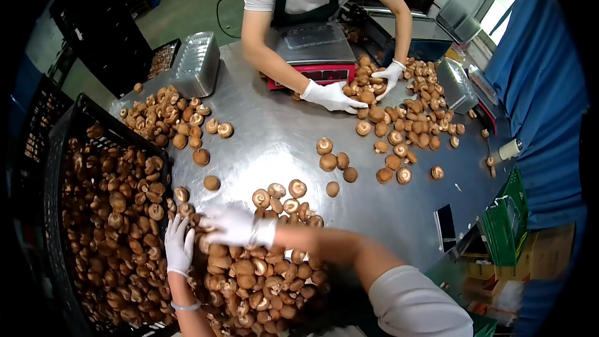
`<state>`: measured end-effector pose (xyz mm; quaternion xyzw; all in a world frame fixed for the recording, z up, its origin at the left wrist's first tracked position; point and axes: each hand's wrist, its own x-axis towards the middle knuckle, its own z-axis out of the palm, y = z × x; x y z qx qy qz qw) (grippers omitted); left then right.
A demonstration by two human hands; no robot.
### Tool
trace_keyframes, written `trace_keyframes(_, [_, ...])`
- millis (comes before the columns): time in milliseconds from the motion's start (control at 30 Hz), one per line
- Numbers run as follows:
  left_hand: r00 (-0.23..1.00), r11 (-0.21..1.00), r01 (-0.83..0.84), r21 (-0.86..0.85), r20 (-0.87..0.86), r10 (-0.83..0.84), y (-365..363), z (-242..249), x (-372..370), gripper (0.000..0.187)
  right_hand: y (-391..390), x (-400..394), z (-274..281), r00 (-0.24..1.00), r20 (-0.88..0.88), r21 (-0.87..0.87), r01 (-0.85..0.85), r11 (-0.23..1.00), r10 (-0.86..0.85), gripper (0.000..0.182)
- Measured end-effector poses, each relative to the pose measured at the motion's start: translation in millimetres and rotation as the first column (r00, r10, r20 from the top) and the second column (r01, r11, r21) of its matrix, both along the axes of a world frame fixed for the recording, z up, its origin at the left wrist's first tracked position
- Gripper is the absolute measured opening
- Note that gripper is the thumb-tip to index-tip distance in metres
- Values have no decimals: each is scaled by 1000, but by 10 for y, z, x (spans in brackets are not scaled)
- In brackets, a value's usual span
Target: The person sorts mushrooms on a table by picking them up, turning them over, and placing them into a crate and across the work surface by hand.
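Observation:
My left hand (179,245), in a white glove, lies at the right edge of a black crate (163,161) full of brown mushrooms (115,237). Its fingers are slightly apart and touch mushrooms at the rim; nothing shows held in it. Close to its right, my right hand (234,226), also gloved, is smeared by motion over the mushrooms at the top of a big pile (256,281). Whether that hand holds anything is not visible. The pile lies on the metal table (268,125) below my right forearm.
Across the table a co-worker's gloved hands (337,95) gather mushrooms beside a red scale (312,75). Clear plastic trays (196,66) are stacked at the back left. More mushrooms (159,112) lie near them. A green crate (505,225) stands at the right.

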<state>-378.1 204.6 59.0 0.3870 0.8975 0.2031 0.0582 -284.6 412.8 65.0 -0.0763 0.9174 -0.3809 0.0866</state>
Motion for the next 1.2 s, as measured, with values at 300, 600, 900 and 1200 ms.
trace_keyframes(300, [947, 954, -270, 127, 213, 240, -932, 335, 1320, 40, 2346, 1244, -619, 853, -151, 495, 502, 709, -499, 49])
trace_keyframes(600, [852, 836, -469, 285, 395, 344, -737, 327, 2086, 34, 1932, 2056, -538, 811, -264, 252, 580, 775, -522, 47])
trace_keyframes(900, [883, 862, -416, 291, 357, 305, -572, 402, 2477, 33, 1933, 2298, -578, 808, -361, 352, 580, 735, -465, 41])
trace_keyframes(1200, [841, 782, -474, 404, 470, 268, -434, 353, 2824, 27, 1846, 2293, -638, 771, -359, 333, 633, 699, -527, 47])
